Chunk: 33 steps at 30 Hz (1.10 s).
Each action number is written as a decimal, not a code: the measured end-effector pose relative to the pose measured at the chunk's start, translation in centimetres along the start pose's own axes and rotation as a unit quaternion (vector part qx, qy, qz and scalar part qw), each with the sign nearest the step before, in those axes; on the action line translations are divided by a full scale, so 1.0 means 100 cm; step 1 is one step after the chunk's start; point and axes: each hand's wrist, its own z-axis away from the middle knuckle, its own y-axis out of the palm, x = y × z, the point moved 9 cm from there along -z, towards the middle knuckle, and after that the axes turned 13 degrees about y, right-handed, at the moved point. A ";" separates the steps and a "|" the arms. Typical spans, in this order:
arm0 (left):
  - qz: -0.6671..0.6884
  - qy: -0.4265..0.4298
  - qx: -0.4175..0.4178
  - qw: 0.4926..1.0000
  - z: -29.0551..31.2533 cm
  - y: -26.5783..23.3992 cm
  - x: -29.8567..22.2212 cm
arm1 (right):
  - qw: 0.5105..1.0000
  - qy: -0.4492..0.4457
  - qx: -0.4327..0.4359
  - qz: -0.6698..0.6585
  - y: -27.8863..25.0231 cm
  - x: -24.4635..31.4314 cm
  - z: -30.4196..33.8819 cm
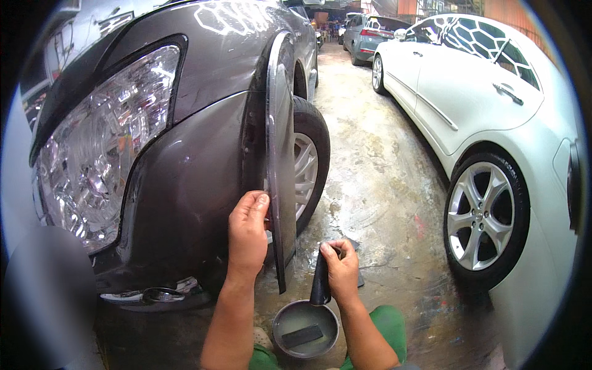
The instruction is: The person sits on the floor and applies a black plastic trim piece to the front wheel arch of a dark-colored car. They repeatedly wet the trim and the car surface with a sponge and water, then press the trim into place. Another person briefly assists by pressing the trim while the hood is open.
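Note:
A long curved dark wheel-arch trim stands along the edge of the dark car's front wheel opening. My left hand is closed near its lower part, with thumb and fingers pinching the edge. Lower down, a round saucepan holds cloudy liquid. Inside it lies a dark rectangular block. My right hand is closed around the saucepan's black handle, which points up and away from me.
The dark car's headlight and bumper fill the left side. Its front wheel is behind the trim. A white car stands at right, a grey car farther back. Wet concrete floor runs between them.

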 end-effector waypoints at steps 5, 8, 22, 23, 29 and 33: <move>-0.013 0.015 -0.028 0.999 -0.003 -0.001 -0.005 | 0.972 0.165 0.081 0.149 -0.038 -0.184 0.002; -0.058 0.051 -0.030 0.997 -0.007 -0.004 0.001 | 0.885 0.233 0.287 0.283 -0.036 -0.273 0.043; -0.075 0.024 -0.014 0.997 0.005 -0.001 -0.010 | 0.633 0.276 0.329 0.645 -0.039 -0.332 0.087; -0.068 0.027 -0.009 0.997 0.006 0.000 -0.010 | 0.630 0.271 0.325 0.651 -0.041 -0.336 0.088; -0.119 0.071 -0.010 0.990 0.007 -0.004 -0.018 | 0.599 0.284 0.339 0.668 -0.047 -0.362 0.095; -0.198 0.098 -0.037 0.975 0.006 -0.005 -0.025 | 0.610 0.278 0.332 0.663 -0.043 -0.351 0.092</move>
